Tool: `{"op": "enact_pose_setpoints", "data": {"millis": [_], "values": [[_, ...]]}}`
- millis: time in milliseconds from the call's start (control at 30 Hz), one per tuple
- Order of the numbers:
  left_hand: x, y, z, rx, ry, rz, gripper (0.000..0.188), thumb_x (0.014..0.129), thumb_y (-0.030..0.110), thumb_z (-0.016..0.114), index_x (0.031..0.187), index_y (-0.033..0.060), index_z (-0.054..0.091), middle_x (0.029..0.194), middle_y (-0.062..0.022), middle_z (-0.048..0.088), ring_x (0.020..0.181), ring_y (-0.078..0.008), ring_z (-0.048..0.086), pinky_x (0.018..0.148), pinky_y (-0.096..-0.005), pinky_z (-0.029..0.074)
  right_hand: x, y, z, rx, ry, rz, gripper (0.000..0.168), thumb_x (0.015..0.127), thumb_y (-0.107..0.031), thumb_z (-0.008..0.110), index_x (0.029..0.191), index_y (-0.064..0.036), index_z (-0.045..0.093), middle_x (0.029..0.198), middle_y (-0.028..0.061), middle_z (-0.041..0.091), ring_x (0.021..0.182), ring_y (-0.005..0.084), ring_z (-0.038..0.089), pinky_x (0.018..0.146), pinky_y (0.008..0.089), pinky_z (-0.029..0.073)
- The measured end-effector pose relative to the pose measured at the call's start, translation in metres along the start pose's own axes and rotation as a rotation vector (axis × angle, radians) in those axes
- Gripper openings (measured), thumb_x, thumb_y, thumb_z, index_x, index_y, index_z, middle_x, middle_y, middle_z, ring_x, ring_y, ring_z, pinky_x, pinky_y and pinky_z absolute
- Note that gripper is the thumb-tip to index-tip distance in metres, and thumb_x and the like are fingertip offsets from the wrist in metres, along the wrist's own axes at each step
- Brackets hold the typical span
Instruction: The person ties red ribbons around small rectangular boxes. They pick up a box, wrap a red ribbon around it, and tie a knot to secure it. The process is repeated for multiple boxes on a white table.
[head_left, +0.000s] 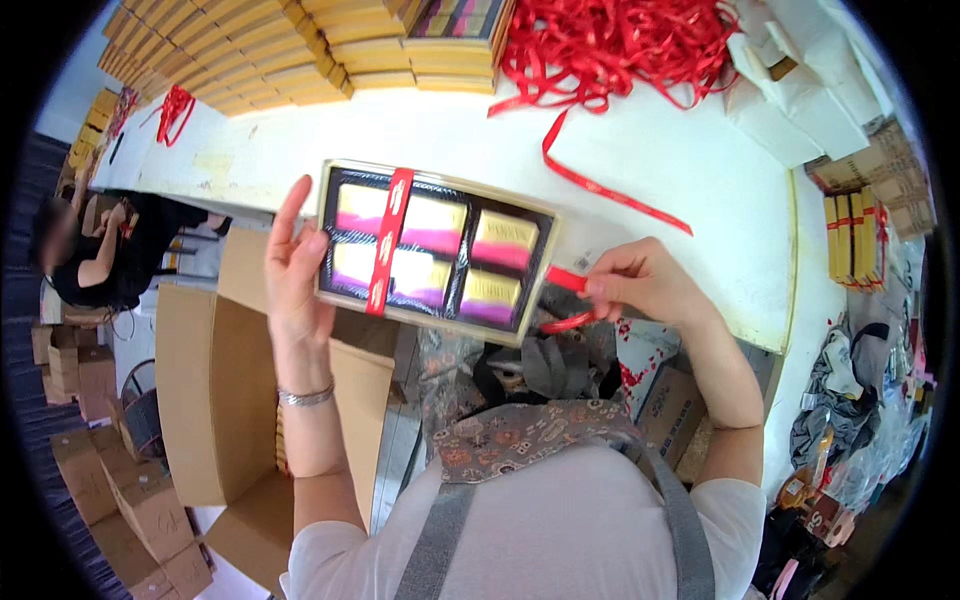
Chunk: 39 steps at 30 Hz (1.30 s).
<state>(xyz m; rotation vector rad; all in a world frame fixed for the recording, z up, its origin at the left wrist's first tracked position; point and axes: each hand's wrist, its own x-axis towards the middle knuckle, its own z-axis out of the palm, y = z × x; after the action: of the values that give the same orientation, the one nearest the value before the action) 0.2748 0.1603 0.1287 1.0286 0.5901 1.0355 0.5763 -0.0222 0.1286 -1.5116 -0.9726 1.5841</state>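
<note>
My left hand (296, 262) holds the left end of a flat gift box (461, 259) with a clear lid, tilted above the table's front edge. Under the lid lie several gold and pink-purple packets in a black tray. A printed red ribbon band (388, 240) crosses the box's left part from long edge to long edge. Beside the box's right end, my right hand (634, 281) pinches a red ribbon (566, 279) between thumb and fingers. One end of that ribbon runs to or behind the box; a loop of it hangs below my fingers.
A single red ribbon strip (600, 187) lies on the white table (742, 262), below a heap of red ribbons (615, 45). Stacked yellow boxes (225, 52) line the back. An open carton (217, 397) stands at my left; farther off sits another person (97, 255).
</note>
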Motion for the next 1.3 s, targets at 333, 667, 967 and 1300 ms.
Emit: {"op": "enact_pose_setpoints", "data": {"millis": [333, 667, 967, 1300], "values": [[0.032, -0.095, 0.044, 0.944, 0.085, 0.183, 0.029, 0.086, 0.01, 0.066, 0.112, -0.0027, 0.065, 0.104, -0.0154, 0.066, 0.091, -0.0221, 0.066, 0.08, -0.0285, 0.052, 0.035, -0.057, -0.021, -0.494, 0.226, 0.049, 0.026, 0.087, -0.024, 0.063, 0.083, 0.0, 0.071, 0.064, 0.0029, 0.064, 0.057, 0.0075, 0.055, 0.052, 0.0245, 0.044], [0.033, -0.09, 0.065, 0.348, -0.037, 0.267, 0.046, 0.078, -0.006, 0.07, 0.122, -0.0033, 0.055, 0.111, -0.0079, 0.06, 0.103, -0.0146, 0.058, 0.093, -0.0277, 0.045, 0.114, -0.156, 0.027, -0.723, -0.082, -0.173, 0.031, 0.086, -0.026, 0.062, 0.075, 0.001, 0.069, 0.06, 0.0033, 0.063, 0.054, 0.0076, 0.055, 0.052, 0.0247, 0.044], [0.061, -0.073, 0.061, 0.228, -0.177, -0.002, 0.015, 0.086, -0.002, 0.065, 0.101, -0.0016, 0.061, 0.091, -0.0076, 0.068, 0.081, -0.0098, 0.064, 0.073, -0.022, 0.052, 0.162, -0.1, 0.001, -0.631, -0.168, -0.626, 0.022, 0.088, -0.021, 0.066, 0.097, -0.002, 0.072, 0.104, 0.0125, 0.067, 0.09, 0.0162, 0.063, 0.076, 0.0281, 0.049], [0.102, -0.032, 0.034, 0.254, -0.643, -0.352, 0.022, 0.091, 0.012, 0.064, 0.106, -0.0036, 0.068, 0.088, -0.0095, 0.071, 0.078, -0.0119, 0.066, 0.073, -0.0249, 0.054, 0.107, -0.107, 0.002, -1.137, 0.106, -1.238, 0.023, 0.076, -0.01, 0.076, 0.098, -0.013, 0.073, 0.089, 0.0011, 0.064, 0.084, 0.0204, 0.06, 0.074, 0.0342, 0.048]]}}
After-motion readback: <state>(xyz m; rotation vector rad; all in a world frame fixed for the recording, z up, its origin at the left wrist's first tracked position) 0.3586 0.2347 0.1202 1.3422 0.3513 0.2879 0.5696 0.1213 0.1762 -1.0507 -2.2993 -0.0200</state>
